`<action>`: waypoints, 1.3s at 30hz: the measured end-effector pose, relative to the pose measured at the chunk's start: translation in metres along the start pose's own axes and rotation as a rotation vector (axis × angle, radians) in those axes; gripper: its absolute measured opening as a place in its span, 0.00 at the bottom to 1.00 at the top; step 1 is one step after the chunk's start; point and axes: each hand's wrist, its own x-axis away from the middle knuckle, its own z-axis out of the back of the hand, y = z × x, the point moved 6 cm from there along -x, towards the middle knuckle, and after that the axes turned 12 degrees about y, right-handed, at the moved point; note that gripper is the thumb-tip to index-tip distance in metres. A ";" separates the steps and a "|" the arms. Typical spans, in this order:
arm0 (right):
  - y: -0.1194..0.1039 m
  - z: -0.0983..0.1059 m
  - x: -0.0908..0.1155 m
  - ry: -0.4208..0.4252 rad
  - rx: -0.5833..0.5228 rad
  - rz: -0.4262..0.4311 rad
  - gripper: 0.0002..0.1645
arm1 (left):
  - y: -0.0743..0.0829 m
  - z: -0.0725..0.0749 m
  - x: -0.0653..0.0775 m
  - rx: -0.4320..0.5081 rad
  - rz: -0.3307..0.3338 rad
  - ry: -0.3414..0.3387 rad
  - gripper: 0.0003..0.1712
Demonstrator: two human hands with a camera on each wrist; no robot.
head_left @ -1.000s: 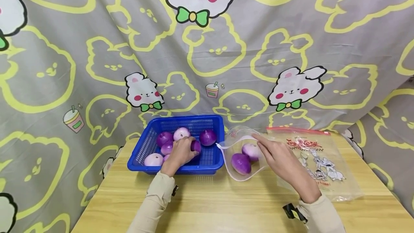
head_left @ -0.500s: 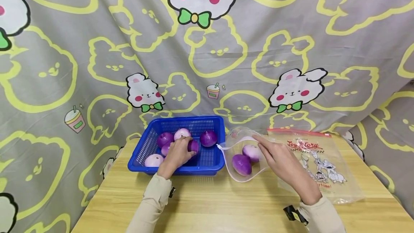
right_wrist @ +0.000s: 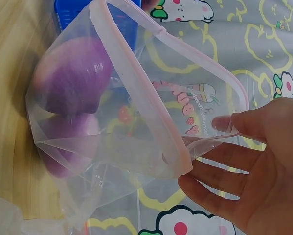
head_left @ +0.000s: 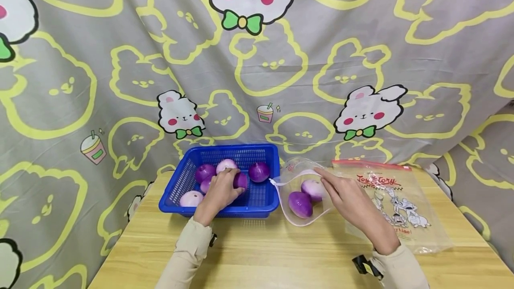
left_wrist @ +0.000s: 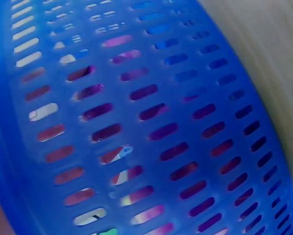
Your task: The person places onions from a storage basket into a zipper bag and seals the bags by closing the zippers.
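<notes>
On the bench, a blue basket sits near the far left corner, a printed bag lies flat toward the right edge, and an open clear bag stands between them. The right hand pinches the clear bag's rim; the left hand grips a purple onion inside the basket.

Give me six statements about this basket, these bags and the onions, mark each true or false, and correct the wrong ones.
The left grip grasps a purple onion in the blue basket. True.
The right grip holds the rim of the clear bag. True.
The clear bag's mouth is sealed. False: it gapes open.
Four onions lie inside the clear bag. False: two onions show in it.
The Toy Story bag lies on the table. True.
In the head view, the blue basket stands right of the clear bag. False: it stands left.
</notes>
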 end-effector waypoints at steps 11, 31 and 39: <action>0.001 0.000 0.000 0.009 0.000 0.009 0.22 | 0.022 0.019 0.004 -0.009 -0.083 0.068 0.31; 0.002 0.000 0.002 0.007 -0.004 0.003 0.22 | 0.094 0.067 0.030 0.140 -0.353 0.218 0.35; 0.001 0.002 0.000 0.000 0.002 -0.002 0.22 | 0.122 0.078 0.041 0.197 -0.464 0.238 0.38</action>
